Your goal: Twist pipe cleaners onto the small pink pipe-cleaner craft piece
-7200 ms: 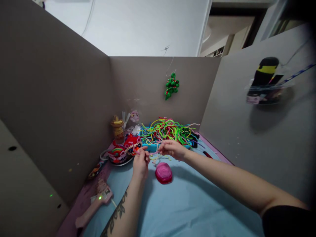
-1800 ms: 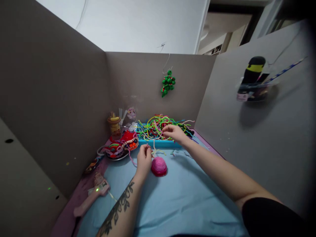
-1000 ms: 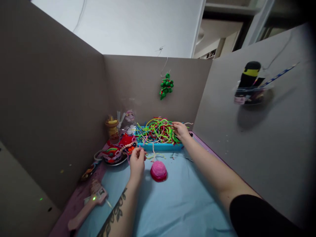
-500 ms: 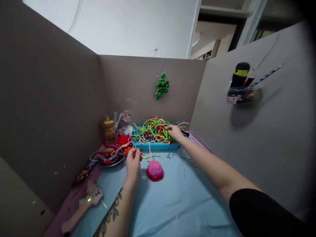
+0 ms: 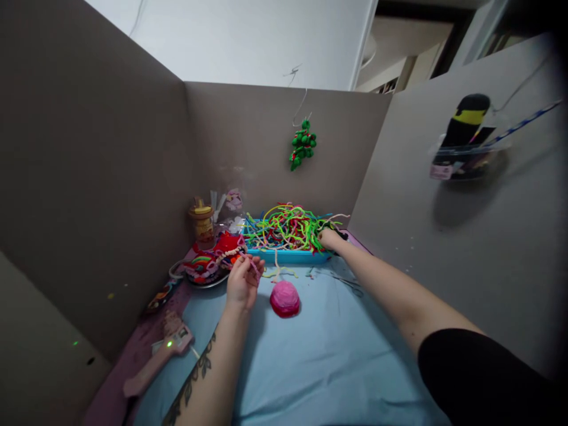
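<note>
My left hand (image 5: 242, 284) is raised above the blue cloth, thumb and fingers closed on a thin pink-purple pipe cleaner (image 5: 255, 270). At the right end of a blue tray (image 5: 288, 257), my right hand (image 5: 331, 239) reaches into a tangled heap of pipe cleaners (image 5: 290, 229), mostly bright green, red and yellow. Its fingers are curled and their tips are partly hidden in the heap, so what they grip cannot be made out. Between me and the tray, a rounded pink dome with a darker base (image 5: 284, 298) rests on the cloth.
To the left lie a pink glue gun (image 5: 155, 364) with a green light and a dish (image 5: 208, 284) heaped with colourful fuzzy pieces. A brown cup (image 5: 203, 225) stands behind. Scissors (image 5: 350, 286) lie at right. A green ornament (image 5: 303, 145) and a clear holder (image 5: 465, 157) hang on grey panels.
My right hand has moved slightly right and lower into the pipe cleaners. My left hand has turned, fingers spreading a little, with the pink-purple strand now more visible. The camera view has shifted.
</note>
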`<action>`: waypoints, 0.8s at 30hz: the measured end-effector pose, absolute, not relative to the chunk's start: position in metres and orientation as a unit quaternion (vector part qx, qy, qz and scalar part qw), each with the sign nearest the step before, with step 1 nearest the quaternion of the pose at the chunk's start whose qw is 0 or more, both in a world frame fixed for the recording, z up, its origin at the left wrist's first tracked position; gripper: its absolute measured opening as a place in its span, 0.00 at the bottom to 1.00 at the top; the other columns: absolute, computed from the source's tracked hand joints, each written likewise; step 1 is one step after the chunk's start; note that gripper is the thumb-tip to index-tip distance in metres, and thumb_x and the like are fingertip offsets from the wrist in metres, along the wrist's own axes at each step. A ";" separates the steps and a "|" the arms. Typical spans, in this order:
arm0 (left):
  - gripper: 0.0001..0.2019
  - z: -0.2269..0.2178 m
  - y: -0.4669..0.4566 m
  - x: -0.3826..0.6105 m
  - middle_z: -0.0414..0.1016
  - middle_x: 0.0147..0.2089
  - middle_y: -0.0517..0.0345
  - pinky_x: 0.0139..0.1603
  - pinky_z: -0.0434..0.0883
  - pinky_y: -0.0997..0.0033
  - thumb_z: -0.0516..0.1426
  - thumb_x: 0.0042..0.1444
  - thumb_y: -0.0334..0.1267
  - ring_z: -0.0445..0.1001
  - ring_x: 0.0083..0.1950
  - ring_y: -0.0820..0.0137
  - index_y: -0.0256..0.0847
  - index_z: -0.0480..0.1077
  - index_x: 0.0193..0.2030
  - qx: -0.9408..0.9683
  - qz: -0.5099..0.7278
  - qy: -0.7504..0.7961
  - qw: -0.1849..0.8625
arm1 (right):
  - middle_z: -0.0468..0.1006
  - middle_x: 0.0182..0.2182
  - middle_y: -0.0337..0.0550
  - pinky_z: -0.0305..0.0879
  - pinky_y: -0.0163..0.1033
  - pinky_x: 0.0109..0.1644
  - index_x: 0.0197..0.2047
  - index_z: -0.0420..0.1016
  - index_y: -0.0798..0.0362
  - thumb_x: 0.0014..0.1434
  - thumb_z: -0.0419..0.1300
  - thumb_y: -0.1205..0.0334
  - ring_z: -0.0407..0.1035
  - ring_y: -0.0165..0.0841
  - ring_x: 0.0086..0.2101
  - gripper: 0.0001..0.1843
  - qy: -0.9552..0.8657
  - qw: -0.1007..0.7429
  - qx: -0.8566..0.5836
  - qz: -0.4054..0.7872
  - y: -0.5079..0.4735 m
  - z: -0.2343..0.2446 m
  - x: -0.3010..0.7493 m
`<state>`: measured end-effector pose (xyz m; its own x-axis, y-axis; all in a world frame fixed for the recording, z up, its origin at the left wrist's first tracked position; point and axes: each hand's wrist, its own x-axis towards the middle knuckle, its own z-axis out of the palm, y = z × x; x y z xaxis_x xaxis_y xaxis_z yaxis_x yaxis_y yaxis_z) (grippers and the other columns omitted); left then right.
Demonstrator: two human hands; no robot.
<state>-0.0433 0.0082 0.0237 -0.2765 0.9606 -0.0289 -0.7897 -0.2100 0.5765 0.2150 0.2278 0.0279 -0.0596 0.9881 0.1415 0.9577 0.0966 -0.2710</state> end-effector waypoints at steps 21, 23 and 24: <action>0.07 0.015 0.012 -0.035 0.72 0.26 0.60 0.29 0.69 0.80 0.61 0.46 0.32 0.70 0.26 0.79 0.37 0.68 0.32 0.193 0.750 0.275 0.570 | 0.77 0.23 0.42 0.62 0.30 0.24 0.37 0.78 0.57 0.57 0.56 0.54 0.66 0.26 0.20 0.16 -0.785 0.299 -0.497 0.217 0.202 0.085 0.183; 0.08 0.014 0.013 -0.036 0.72 0.26 0.60 0.29 0.69 0.80 0.61 0.45 0.32 0.70 0.26 0.79 0.37 0.68 0.33 0.194 0.749 0.271 0.573 | 0.79 0.30 0.44 0.65 0.29 0.30 0.44 0.75 0.56 0.59 0.54 0.61 0.71 0.27 0.27 0.13 -0.810 0.261 -0.495 0.174 0.202 0.077 0.161; 0.08 0.015 0.013 -0.037 0.72 0.26 0.60 0.29 0.69 0.80 0.61 0.45 0.32 0.70 0.26 0.79 0.37 0.68 0.33 0.192 0.748 0.270 0.575 | 0.79 0.32 0.45 0.65 0.30 0.33 0.43 0.76 0.56 0.57 0.56 0.64 0.72 0.28 0.29 0.12 -0.812 0.253 -0.500 0.163 0.202 0.071 0.153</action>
<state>-0.0370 0.0126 0.0148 -0.2651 0.9639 -0.0233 -0.7571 -0.1931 0.6240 0.1527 0.2023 0.0713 -0.3725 0.8944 0.2476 0.7290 0.4471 -0.5183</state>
